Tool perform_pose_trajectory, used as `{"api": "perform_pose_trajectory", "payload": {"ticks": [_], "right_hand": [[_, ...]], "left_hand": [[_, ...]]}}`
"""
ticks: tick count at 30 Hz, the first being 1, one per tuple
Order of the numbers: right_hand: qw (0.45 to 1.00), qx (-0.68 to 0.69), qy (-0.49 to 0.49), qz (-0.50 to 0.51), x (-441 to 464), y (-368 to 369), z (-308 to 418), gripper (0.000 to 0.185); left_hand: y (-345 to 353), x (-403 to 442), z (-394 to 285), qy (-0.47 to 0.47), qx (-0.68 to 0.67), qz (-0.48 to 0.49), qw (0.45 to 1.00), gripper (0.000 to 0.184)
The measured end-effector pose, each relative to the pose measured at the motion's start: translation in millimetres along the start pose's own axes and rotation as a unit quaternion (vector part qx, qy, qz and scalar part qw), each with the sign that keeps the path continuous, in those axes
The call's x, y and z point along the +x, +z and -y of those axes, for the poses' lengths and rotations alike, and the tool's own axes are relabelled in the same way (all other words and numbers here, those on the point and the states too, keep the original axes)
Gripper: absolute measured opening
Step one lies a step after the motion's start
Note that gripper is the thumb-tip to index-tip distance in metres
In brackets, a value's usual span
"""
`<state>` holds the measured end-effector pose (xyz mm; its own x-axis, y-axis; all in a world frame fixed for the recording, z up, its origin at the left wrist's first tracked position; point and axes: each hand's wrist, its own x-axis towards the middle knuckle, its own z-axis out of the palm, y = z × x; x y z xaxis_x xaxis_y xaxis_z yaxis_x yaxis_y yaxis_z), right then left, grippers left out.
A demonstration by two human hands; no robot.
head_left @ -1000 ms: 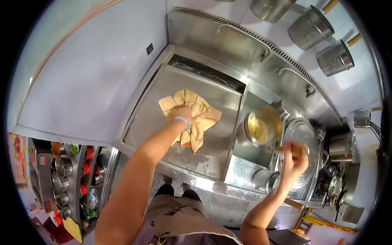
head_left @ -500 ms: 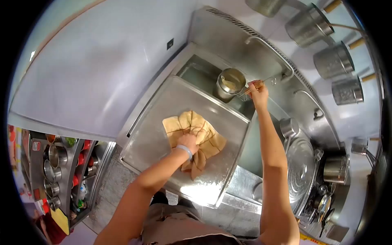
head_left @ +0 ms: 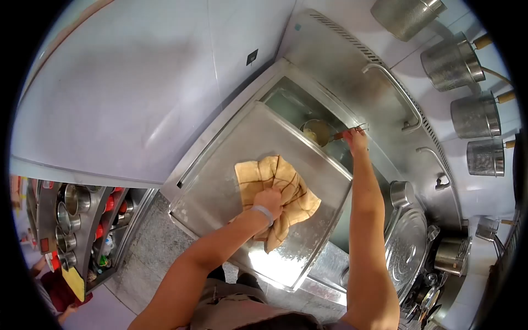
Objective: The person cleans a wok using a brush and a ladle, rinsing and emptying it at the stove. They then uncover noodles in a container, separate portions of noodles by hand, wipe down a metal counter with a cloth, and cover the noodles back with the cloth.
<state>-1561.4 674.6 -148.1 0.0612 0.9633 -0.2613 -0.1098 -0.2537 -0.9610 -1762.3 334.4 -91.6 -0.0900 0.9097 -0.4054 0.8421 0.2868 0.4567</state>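
My left hand (head_left: 268,202) presses down on a yellow checked cloth (head_left: 300,201), its fingers gathered into the folds. The cloth lies bunched on a steel tray-like cover (head_left: 220,176) with raised edges, which sits at an angle. My right hand (head_left: 356,138) is closed around the reddish-brown handle of a steel strainer pot (head_left: 317,132). Pale yellow contents show inside the pot, which is low in the basin (head_left: 291,99) behind the cover. The pot's lower part is hidden by the cover's edge.
Taps (head_left: 396,88) stand along the steel back wall, with strainer baskets (head_left: 451,63) hanging above. A small pot (head_left: 402,193) and a large round lid (head_left: 406,247) are at the right. Shelves with metal containers (head_left: 77,198) stand at the left, near another person's arm (head_left: 69,313).
My right hand has reached from the right to the back basin with the pot, which now sits lower. The cover has shifted and turned, uncovering more basin. My left hand stays on the cloth.
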Motion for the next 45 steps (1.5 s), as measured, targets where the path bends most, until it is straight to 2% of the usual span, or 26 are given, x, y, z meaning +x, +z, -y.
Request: {"api": "perform_pose_trajectory", "payload": {"ticks": [2, 3, 4, 6, 9, 14, 18, 20, 24, 26, 28, 29, 31, 32, 34, 35, 36, 37, 38, 39, 40, 41, 42, 43, 44, 45], "right_hand": [[0.975, -0.047, -0.165, 0.143, 26, -29, -31, 0.022], [0.988, 0.115, 0.058, 0.088, -20, -6, 22, 0.053], [0.988, 0.114, 0.058, 0.086, -52, 5, 44, 0.053], [0.998, 0.049, 0.041, -0.013, -107, 11, 66, 0.054], [0.998, 0.012, -0.043, 0.034, -196, -8, 74, 0.036], [0.985, -0.15, -0.029, 0.076, -352, -63, 59, 0.017], [0.981, -0.165, 0.086, 0.049, -441, -100, 31, 0.015], [0.977, -0.16, 0.136, 0.027, -478, -102, 23, 0.015], [0.976, -0.133, 0.174, -0.003, -515, -106, 11, 0.015], [0.975, -0.131, 0.181, 0.003, -525, -100, 10, 0.014], [0.972, -0.139, 0.189, 0.019, -530, -91, 11, 0.014], [0.971, -0.139, 0.191, 0.033, -535, -88, 10, 0.014], [0.968, -0.156, 0.185, 0.071, -538, -76, 10, 0.015], [0.965, -0.159, 0.185, 0.098, -540, -71, 12, 0.015], [0.962, -0.18, 0.168, 0.117, -546, -59, 11, 0.016], [0.959, -0.186, 0.18, 0.118, -548, -60, 14, 0.018], [0.95, -0.195, 0.168, 0.175, -534, -38, 3, 0.02], [0.947, -0.204, 0.173, 0.176, -538, -42, 4, 0.02], [0.949, -0.187, 0.181, 0.179, -537, -47, 1, 0.02], [0.941, -0.178, 0.176, 0.227, -532, -27, -24, 0.019], [0.934, -0.184, 0.186, 0.243, -533, -28, -34, 0.018], [0.926, -0.186, 0.193, 0.265, -527, -25, -42, 0.017], [0.909, -0.184, 0.181, 0.326, -499, 8, -56, 0.016], [0.902, -0.183, 0.181, 0.347, -491, 13, -65, 0.017], [0.893, -0.188, 0.18, 0.368, -485, 20, -71, 0.017], [0.858, -0.215, 0.159, 0.439, -467, 53, -78, 0.018]], "left_hand": [[4, 4, 2, 0.012, -0.015, -0.004, 1.0, 0.04], [5, 6, 1, 0.015, -0.017, 0.001, 1.0, 0.04], [5, 9, 1, 0.017, -0.011, 0.005, 1.0, 0.041], [3, 18, 1, 0.018, -0.002, 0.003, 1.0, 0.042], [-2, 30, -3, 0.012, -0.005, -0.026, 1.0, 0.02], [-10, 58, -13, -0.003, 0.018, -0.005, 1.0, 0.017], [-13, 73, -13, 0.013, 0.04, -0.008, 0.999, 0.02], [-5, 78, -6, 0.009, 0.034, 0.0, 0.999, 0.035], [-4, 78, -7, -0.005, 0.036, -0.012, 0.999, 0.026], [1, 83, -3, -0.013, 0.035, -0.033, 0.999, 0.032], [-5, 85, -1, -0.012, 0.001, 0.054, 0.998, 0.057], [-22, 70, -4, -0.015, -0.023, 0.05, 0.998, 0.069], [7, 74, 8, 0.044, 0.007, -0.066, 0.997, 0.07], [10, 68, 3, 0.024, 0.012, -0.06, 0.998, 0.066], [11, 35, 19, 0.083, 0.001, -0.126, 0.989, 0.052], [-24, -19, 9, 0.112, -0.067, -0.04, 0.991, 0.041], [-61, -64, 35, 0.031, -0.131, -0.051, 0.99, 0.034], [-26, -79, 37, 0.09, -0.067, -0.041, 0.993, 0.032], [15, -86, 59, 0.178, -0.221, 0.038, 0.958, 0.028], [16, -122, 102, 0.183, -0.307, 0.103, 0.928, 0.023], [5, -177, 113, 0.029, -0.436, 0.244, 0.866, 0.024], [22, -204, 139, 0.033, -0.42, 0.235, 0.876, 0.027], [64, -209, 201, 0.033, -0.388, 0.125, 0.913, 0.031], [76, -240, 229, -0.006, -0.27, 0.051, 0.961, 0.034], [80, -277, 249, -0.104, -0.213, 0.044, 0.97, 0.035], [75, -325, 268, -0.287, -0.199, 0.042, 0.936, 0.036]]}}
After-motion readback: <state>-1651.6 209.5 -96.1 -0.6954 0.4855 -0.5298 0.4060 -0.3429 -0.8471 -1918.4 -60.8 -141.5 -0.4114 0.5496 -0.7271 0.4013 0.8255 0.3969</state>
